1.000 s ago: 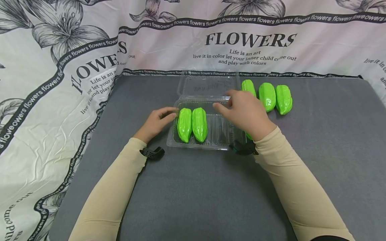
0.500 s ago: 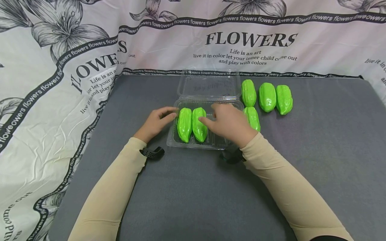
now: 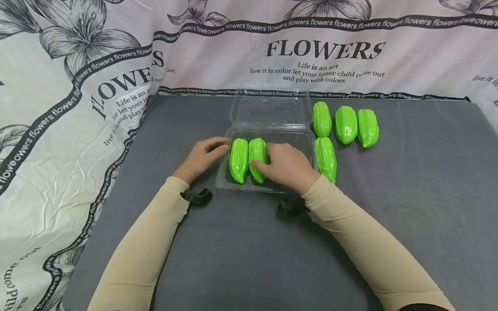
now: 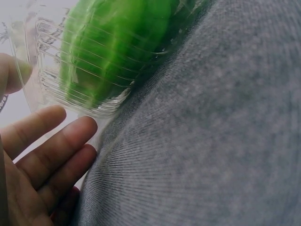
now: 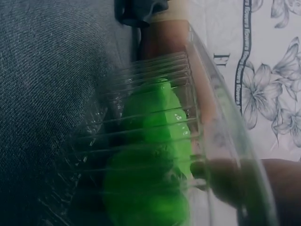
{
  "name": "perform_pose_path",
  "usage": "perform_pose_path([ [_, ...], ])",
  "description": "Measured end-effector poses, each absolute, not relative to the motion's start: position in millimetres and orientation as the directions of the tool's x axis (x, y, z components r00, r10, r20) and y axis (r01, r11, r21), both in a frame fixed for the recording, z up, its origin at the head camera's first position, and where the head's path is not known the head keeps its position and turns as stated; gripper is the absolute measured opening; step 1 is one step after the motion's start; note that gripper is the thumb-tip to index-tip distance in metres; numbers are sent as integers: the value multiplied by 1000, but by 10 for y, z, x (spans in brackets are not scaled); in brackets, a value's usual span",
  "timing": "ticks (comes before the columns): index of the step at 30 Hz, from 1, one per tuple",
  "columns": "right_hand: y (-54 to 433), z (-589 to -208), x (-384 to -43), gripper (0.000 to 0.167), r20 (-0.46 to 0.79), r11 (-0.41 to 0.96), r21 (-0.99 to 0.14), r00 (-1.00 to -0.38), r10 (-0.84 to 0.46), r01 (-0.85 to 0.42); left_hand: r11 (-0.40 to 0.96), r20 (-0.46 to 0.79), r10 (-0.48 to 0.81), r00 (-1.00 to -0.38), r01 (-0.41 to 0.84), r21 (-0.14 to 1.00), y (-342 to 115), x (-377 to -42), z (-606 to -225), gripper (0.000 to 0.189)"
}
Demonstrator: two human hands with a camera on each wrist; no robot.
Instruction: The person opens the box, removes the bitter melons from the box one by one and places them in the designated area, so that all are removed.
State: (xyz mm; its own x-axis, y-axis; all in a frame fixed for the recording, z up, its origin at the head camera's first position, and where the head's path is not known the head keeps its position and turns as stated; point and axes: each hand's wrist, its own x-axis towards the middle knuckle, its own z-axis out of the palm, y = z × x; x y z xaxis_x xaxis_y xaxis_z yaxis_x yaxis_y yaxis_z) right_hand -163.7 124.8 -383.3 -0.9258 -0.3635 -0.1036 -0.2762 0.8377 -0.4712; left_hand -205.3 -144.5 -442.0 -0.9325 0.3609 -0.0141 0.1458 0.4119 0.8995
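Observation:
A clear plastic clamshell box [image 3: 297, 138] lies unfolded, its lid [image 3: 270, 110] tipped back. Two glossy green ribbed star fruits lie side by side in its left half. My right hand [image 3: 289, 166] reaches over the box, thumb across the inner star fruit [image 3: 257, 153] and fingers along its far right edge. Through the wall in the right wrist view, the thumb [image 5: 225, 179] shows beside the green fruit. My left hand [image 3: 202, 157] stays at the box's left side, near the outer star fruit [image 3: 239, 162]; its fingers [image 4: 70, 141] extend loosely at the wall.
Right of the box lie more star fruits: one at its right wall [image 3: 326, 160], one behind that [image 3: 322, 120], and a pair [image 3: 346, 125] farther right. A grey cloth [image 3: 241, 246] covers the table. Flower-printed fabric [image 3: 210, 60] hangs behind and to the left.
My right hand has come left and nearer across the box to the inner star fruit, uncovering the fruit at the right wall. The left hand has stayed in place.

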Motion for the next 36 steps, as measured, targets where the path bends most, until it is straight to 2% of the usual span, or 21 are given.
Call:
perform_pose_path([
  [19, 1271, -3828, -1650, 30, -92, 797, -533, -916, -390, -285, 417, 0, 343, -939, 152, 896, -1459, -2059, -4453, 45],
  [36, 1414, -3610, -1566, 29, -30, 788, -546, -934, -357, -284, 410, 1, 347, -938, 152, 899, -1451, -2040, -4443, 45],
])
